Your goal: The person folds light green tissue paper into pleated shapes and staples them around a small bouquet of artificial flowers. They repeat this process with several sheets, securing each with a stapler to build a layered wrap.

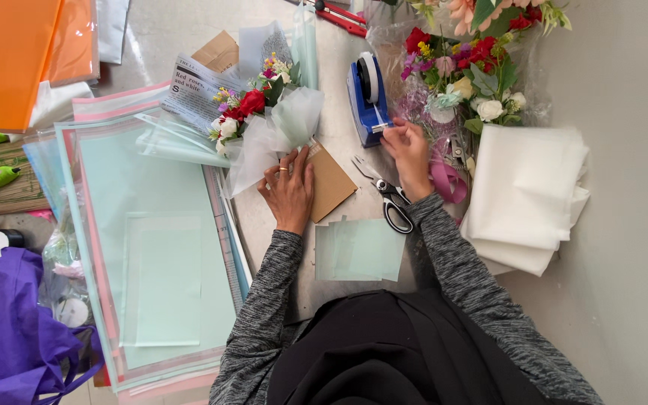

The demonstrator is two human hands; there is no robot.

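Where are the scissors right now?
In the head view, the scissors lie flat on the table just under the right hand, right of the brown card and below the blue tape dispenser.

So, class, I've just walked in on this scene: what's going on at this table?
A person in a grey knit top is wrapping a small bouquet of red and white flowers. The left hand presses the pale wrapping down where it meets a brown card. The right hand is at the blue tape dispenser, fingers on the tape end. Scissors lie just beside that wrist, and cut mint-green sheets sit in front of the person. A larger bouquet lies to the right.
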